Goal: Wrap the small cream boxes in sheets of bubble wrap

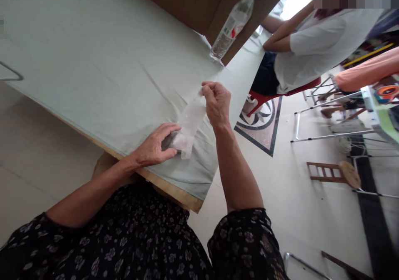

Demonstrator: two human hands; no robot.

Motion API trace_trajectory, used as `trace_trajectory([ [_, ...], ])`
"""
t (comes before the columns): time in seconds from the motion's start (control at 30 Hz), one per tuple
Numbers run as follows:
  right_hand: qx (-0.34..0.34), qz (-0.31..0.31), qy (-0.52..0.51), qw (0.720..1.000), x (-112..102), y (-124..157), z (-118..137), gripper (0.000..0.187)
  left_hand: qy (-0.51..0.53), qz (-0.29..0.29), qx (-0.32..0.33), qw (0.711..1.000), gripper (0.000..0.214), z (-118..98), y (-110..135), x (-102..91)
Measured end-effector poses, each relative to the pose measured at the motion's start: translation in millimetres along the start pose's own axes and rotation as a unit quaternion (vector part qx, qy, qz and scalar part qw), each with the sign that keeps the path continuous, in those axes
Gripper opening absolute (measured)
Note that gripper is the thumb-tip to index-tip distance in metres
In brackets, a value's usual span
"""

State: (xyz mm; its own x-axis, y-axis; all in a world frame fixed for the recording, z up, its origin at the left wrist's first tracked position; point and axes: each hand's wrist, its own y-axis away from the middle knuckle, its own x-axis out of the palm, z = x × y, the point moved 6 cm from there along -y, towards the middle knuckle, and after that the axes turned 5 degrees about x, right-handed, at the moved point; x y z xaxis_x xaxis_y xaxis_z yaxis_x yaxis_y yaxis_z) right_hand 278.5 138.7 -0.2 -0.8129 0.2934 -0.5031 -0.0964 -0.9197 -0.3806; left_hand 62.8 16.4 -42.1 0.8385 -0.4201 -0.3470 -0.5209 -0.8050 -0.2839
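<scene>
A thin, whitish, partly see-through strip (192, 116) that looks like film or tissue lies slantwise over the table corner. Its upper end is pinched between the thumb and fingers of my right hand (217, 101), a little above the cloth. My left hand (157, 145) rests low on the table, its thumb and fingers curved around the crumpled lower end of the strip. One small flap of the strip hangs past my left fingertips. Whether something lies inside the crumpled part, I cannot tell.
A grey-green cloth covers the table (93, 55). A clear plastic bottle (232, 28) stands beside a brown box (187, 1). At right, a person in a white shirt (327, 43) sits on a red chair (258, 99). A wooden stool (349, 174) and metal-legged tables are farther right.
</scene>
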Motion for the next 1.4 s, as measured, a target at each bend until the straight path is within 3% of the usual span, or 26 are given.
trace_trajectory([
  [0.13, 0.024, -0.024, -0.025, 0.999, -7, 6, -3, 0.019, 0.076, -0.011, -0.027, 0.997, 0.053, 5, 0, -1.4],
  [0.27, 0.038, -0.088, -0.035, 0.995, -27, 42, 16, 0.017, 0.122, -0.021, -0.067, 0.990, 0.055, 12, -1, -1.3],
  [0.5, 0.104, 0.080, -0.012, 0.991, -10, 99, 43, 0.019, 0.059, -0.033, -0.126, 0.990, 0.052, 7, -14, -12.2],
  [0.63, 0.125, 0.098, -0.015, 0.987, -1, 103, 34, 0.022, 0.068, -0.045, -0.163, 0.983, 0.054, 7, -33, -16.7],
  [0.9, 0.145, 0.082, 0.054, 0.985, 10, 99, 15, 0.044, 0.238, -0.111, -0.186, 0.947, 0.044, 28, -51, 5.7],
  [0.97, 0.140, 0.074, 0.064, 0.985, 11, 100, 13, 0.039, 0.265, -0.132, -0.183, 0.938, 0.045, 31, -50, 7.3],
  [1.03, 0.134, 0.057, 0.054, 0.988, 10, 99, 10, 0.022, 0.272, -0.149, -0.180, 0.933, 0.045, 34, -48, 5.2],
  [1.13, 0.146, -0.002, -0.011, 0.989, 3, 97, 1, 0.014, 0.225, -0.184, -0.171, 0.941, 0.040, 34, -45, -4.9],
  [1.23, 0.185, -0.056, -0.111, 0.975, -3, 99, -14, 0.016, 0.057, -0.212, -0.128, 0.967, 0.025, 27, -42, -17.5],
  [1.33, 0.209, -0.059, -0.163, 0.962, 0, 102, -25, 0.021, -0.115, -0.194, -0.072, 0.972, 0.026, 15, -41, -18.0],
  [1.4, 0.212, -0.050, -0.169, 0.961, 5, 104, -27, 0.023, -0.166, -0.170, -0.065, 0.969, 0.031, 14, -41, -13.4],
])
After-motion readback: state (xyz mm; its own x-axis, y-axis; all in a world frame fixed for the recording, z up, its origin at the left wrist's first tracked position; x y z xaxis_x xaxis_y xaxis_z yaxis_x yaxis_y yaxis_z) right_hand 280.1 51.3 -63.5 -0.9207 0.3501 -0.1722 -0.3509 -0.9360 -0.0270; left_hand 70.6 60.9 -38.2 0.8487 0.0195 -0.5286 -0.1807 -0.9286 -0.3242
